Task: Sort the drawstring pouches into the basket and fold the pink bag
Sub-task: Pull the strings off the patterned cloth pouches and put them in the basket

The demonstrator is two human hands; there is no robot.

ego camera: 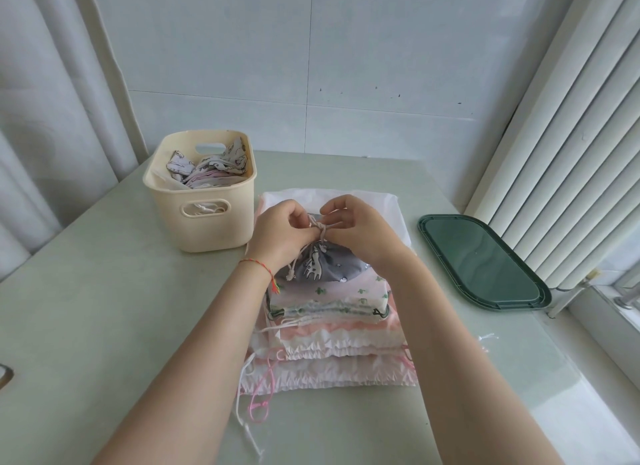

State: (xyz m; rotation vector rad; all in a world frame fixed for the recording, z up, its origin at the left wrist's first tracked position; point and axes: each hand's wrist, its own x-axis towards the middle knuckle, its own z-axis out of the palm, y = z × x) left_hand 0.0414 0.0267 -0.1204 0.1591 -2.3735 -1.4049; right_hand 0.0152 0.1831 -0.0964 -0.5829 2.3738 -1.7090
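Nearest the camera, on the pale green table [104, 326], loose pink and white cords [258, 395] trail off the front edge of a stack of flat drawstring pouches [332, 343], layered in white, pink and a cactus print, with ruffled tops facing forward. On top of that stack sits a grey pouch [332, 265] printed with white animals, its mouth gathered tight. Both forearms reach over the stack to it. The left hand [277, 232], with a red thread bracelet [258, 267] at the wrist, pinches the pouch's drawstring [320, 227] with curled fingers, and the right hand [360, 229] pinches the same cord from the other side, fingertips almost meeting above the gathered neck. Under the stack, a white-and-pink bag [346, 196] lies flat, showing beyond the hands. Left of it stands a cream basket [207, 229] with handle cutouts, already holding several crumpled printed pouches [211, 168]. To the right lies a dark green lid [485, 260], flat near the window blinds [571, 135].
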